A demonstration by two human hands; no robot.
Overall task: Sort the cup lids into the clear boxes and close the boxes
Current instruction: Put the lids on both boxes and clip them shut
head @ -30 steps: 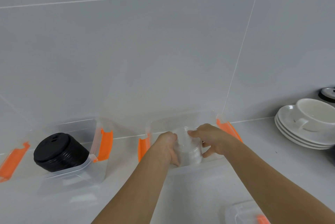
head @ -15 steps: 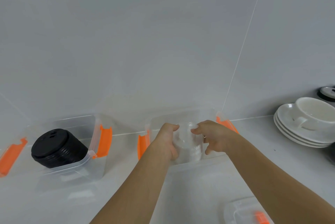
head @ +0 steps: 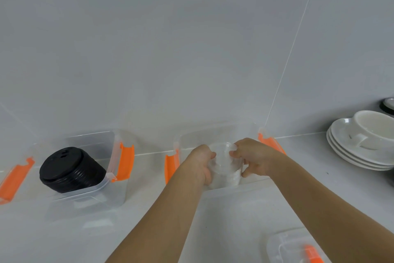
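Observation:
Two clear boxes with orange latches stand against the wall. The left box (head: 116,169) holds a tilted stack of black cup lids (head: 70,170). Inside the middle box (head: 204,133) sits a stack of clear cup lids (head: 226,169). My left hand (head: 200,163) grips the stack's left side and my right hand (head: 251,157) grips its right side and top rim. The lower part of the clear stack is hard to make out through the box wall.
A clear box lid with an orange clip (head: 298,249) lies at the near right, partly under my right forearm. White saucers with a cup (head: 362,141) stand at the right by the wall. A dark round object (head: 388,105) sits behind them.
Both hands with the clear stack shifted slightly; my right fingers now pinch the stack's top rim. The view has tilted up a little. The black lids have not moved.

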